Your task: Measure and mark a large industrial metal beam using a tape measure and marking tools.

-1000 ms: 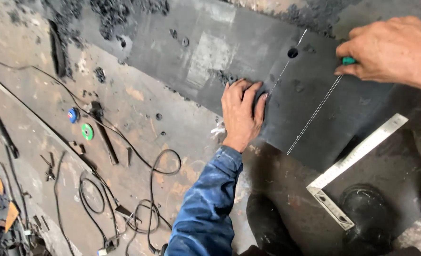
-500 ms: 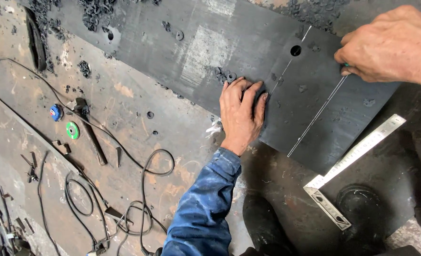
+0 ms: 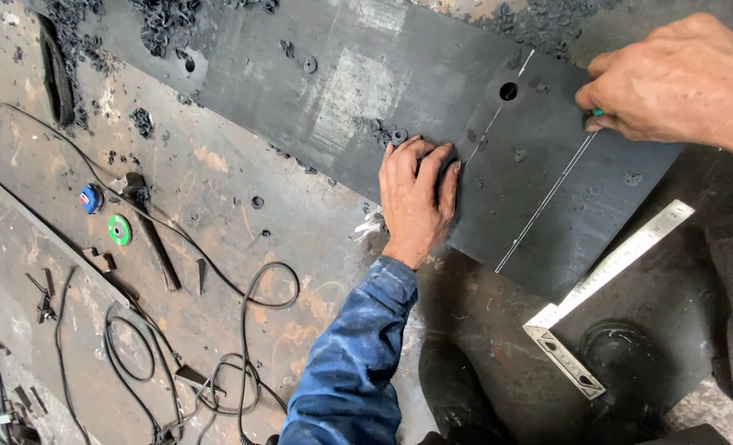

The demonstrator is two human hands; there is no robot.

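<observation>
The right hand [image 3: 671,86] is curled tight around a small green-tipped tool [image 3: 597,113], with its tip on the dark flat sheet [image 3: 366,91] at the top of a thin scratched line [image 3: 548,202]. The left hand [image 3: 416,198] lies open and flat on the sheet, pressing down beside a small round hole [image 3: 508,91]. The sheet lies on the dirty floor [image 3: 218,189], with a metal square ruler [image 3: 606,288] just past its edge and black cables [image 3: 243,330] well apart to the left.

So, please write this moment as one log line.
left hand: flat on dark sheet | right hand: green-tipped tool at scribed line | steel square: beside sheet
</observation>
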